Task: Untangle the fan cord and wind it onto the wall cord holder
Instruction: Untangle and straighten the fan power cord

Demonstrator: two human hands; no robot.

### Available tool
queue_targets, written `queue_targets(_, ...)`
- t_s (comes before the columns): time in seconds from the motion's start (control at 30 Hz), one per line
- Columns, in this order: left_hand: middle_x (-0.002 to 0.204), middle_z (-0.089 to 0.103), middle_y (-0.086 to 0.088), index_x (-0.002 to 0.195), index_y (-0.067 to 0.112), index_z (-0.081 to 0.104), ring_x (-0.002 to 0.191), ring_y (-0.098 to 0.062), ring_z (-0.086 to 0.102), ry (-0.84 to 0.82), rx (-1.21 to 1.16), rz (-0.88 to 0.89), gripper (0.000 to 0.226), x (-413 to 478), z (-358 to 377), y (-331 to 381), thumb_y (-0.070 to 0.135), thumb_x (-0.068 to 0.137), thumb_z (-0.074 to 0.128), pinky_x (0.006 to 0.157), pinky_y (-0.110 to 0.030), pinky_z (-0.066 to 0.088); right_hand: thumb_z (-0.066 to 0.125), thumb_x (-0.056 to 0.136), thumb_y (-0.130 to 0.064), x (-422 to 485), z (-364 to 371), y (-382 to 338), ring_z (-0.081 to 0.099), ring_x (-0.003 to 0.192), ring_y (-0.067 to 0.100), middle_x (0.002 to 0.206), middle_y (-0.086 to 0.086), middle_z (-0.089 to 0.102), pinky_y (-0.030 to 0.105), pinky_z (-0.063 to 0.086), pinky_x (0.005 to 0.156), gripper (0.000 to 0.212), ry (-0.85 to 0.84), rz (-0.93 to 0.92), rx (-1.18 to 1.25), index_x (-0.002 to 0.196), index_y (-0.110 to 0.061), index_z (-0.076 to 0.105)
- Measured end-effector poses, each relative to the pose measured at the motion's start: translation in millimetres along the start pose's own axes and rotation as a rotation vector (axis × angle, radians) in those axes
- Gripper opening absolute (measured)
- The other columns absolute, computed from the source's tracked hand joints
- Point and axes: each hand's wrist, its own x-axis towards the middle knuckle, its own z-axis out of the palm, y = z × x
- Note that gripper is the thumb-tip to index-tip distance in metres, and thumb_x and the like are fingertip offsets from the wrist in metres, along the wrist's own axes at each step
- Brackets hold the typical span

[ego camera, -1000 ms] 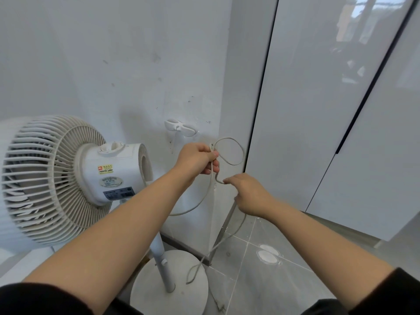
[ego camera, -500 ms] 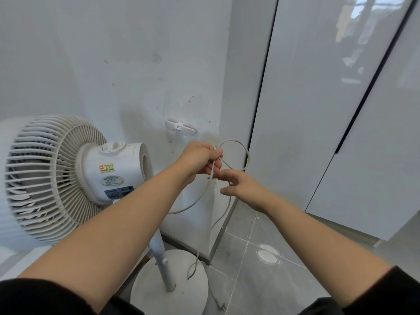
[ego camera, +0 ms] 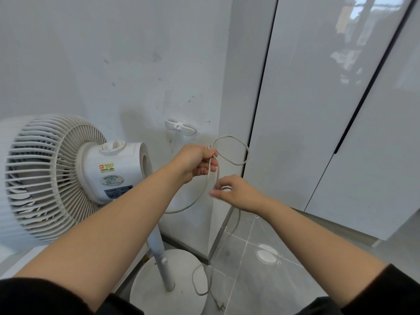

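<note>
2 hands hold the fan cord (ego camera: pixel 227 137): the left hand (ego camera: pixel 195 163) grips its loop just under the wall cord holder (ego camera: pixel 180 128), the right hand (ego camera: pixel 236 193) pinches it lower down.

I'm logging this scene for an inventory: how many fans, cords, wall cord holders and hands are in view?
Fan: 1
Cord: 1
Wall cord holder: 1
Hands: 2, left hand and right hand
Total: 5
</note>
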Motion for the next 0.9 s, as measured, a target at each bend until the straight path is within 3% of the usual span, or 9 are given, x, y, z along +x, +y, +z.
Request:
queue_targets(0.07, 0.057, 0.058, -0.003, 0.077, 0.007, 0.056, 0.039, -0.006, 0.057, 0.021, -0.007, -0.001, 0.024, 1, -3, -1, 0.012, 0.098, 0.046, 0.037, -0.014, 0.041, 0.057, 0.091, -0.034, -3, -5, -1, 0.054, 0.064, 0.015, 0.068, 0.009, 0.063, 0.031, 0.045, 0.066, 0.029, 0.024, 0.06, 0.078, 0.069, -0.018, 0.068)
queue_targets(0.13, 0.055, 0.06, -0.001, 0.076, 0.007, 0.057, 0.04, -0.006, 0.057, 0.039, 0.029, 0.0, 0.022, 2, -4, -3, 0.013, 0.096, 0.051, 0.038, -0.015, 0.042, 0.054, 0.092, -0.026, -7, -9, -2, 0.054, 0.064, 0.016, 0.076, 0.014, 0.069, 0.035, 0.048, 0.069, 0.03, 0.03, 0.057, 0.082, 0.066, -0.021, 0.069)
queue_targets(0.2, 0.048, 0.06, 0.003, 0.073, 0.008, 0.056, 0.039, -0.006, 0.055, 0.054, 0.091, 0.01, 0.022, 4, -4, -6, 0.014, 0.094, 0.056, 0.038, -0.015, 0.041, 0.052, 0.091, -0.007, -10, -11, -6, 0.059, 0.064, 0.01, 0.076, 0.009, 0.069, 0.029, 0.051, 0.071, 0.024, 0.04, 0.044, 0.203, 0.076, -0.013, 0.07)
queue_targets(0.3, 0.048, 0.059, 0.001, 0.069, 0.008, 0.056, 0.041, -0.009, 0.052, 0.079, 0.196, 0.052, 0.023, 5, -4, -9, 0.017, 0.09, 0.062, 0.038, -0.016, 0.038, 0.039, 0.089, 0.012, -11, -19, -10, 0.051, 0.044, 0.009, 0.06, 0.007, 0.057, 0.02, 0.044, 0.046, 0.03, 0.11, 0.058, 0.526, 0.092, -0.01, 0.059)
queue_targets(0.47, 0.053, 0.054, -0.001, 0.072, 0.006, 0.061, 0.036, -0.005, 0.045, 0.046, 0.361, 0.098, 0.022, 3, -5, -5, 0.021, 0.088, 0.065, 0.038, -0.016, 0.032, 0.052, 0.094, -0.016, -10, -45, -13, 0.031, 0.037, 0.004, 0.045, -0.005, 0.04, 0.014, 0.025, 0.039, 0.023, 0.174, 0.077, 0.396, 0.076, -0.015, 0.067)
queue_targets(0.57, 0.046, 0.055, 0.007, 0.075, 0.006, 0.064, 0.04, -0.009, 0.044, -0.006, 0.51, 0.106, 0.02, -1, -8, 0, 0.02, 0.089, 0.064, 0.042, -0.018, 0.033, 0.05, 0.093, -0.01, -6, -65, -12, 0.028, 0.036, 0.007, 0.039, -0.009, 0.036, 0.018, 0.023, 0.04, 0.029, 0.236, 0.068, 0.409, 0.068, -0.013, 0.066)
queue_targets(0.7, 0.053, 0.053, -0.002, 0.078, 0.014, 0.066, 0.047, -0.016, 0.046, -0.045, 0.679, 0.164, 0.019, -4, -15, 6, 0.019, 0.093, 0.055, 0.049, -0.022, 0.037, 0.042, 0.096, -0.005, 3, -95, -4, 0.033, 0.04, 0.01, 0.049, 0.0, 0.046, 0.022, 0.028, 0.042, 0.033, 0.388, 0.088, 0.555, 0.068, -0.008, 0.06)
queue_targets(0.8, 0.051, 0.053, 0.0, 0.079, 0.015, 0.064, 0.041, -0.01, 0.046, -0.047, 0.581, 0.24, 0.021, -7, -14, 18, 0.015, 0.096, 0.051, 0.046, -0.019, 0.038, 0.04, 0.095, -0.002, 12, -99, 6, 0.037, 0.046, 0.01, 0.058, 0.003, 0.048, 0.022, 0.03, 0.046, 0.029, 0.472, 0.146, 0.353, 0.076, -0.01, 0.061)
queue_targets(0.9, 0.047, 0.053, 0.003, 0.079, 0.012, 0.059, 0.039, -0.009, 0.045, -0.05, 0.204, 0.254, 0.022, -9, -13, 33, 0.01, 0.097, 0.047, 0.041, -0.016, 0.036, 0.038, 0.09, 0.0, 16, -92, 27, 0.05, 0.068, 0.02, 0.077, 0.005, 0.057, 0.027, 0.033, 0.059, 0.025, 0.409, 0.232, -0.202, 0.088, -0.009, 0.062)
